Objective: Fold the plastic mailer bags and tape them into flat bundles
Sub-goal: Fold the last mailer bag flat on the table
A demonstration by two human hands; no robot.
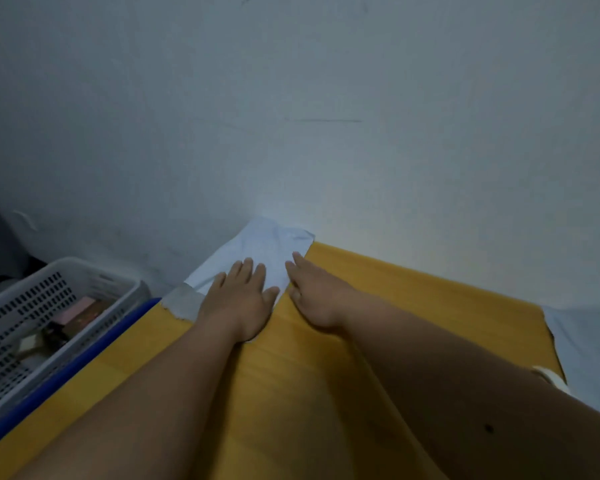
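Head view: left hand (238, 299) and right hand (317, 294) flat, fingers straight, pressing mailer (260, 252) on surface (395, 292). Risk: slick plastic springing open once released.

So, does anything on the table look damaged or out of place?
Yes. The yellow cover has a torn, ragged right edge, and a tape patch sits at its far left corner. The white bag under both hands lies askew, hanging past the table's edge.

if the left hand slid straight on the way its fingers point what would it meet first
The left hand lies flat on the white mailer bag, fingers pointing away toward the wall. Sliding on, it would cross the rest of the bag, then likely meet the wall; depth there is unclear.
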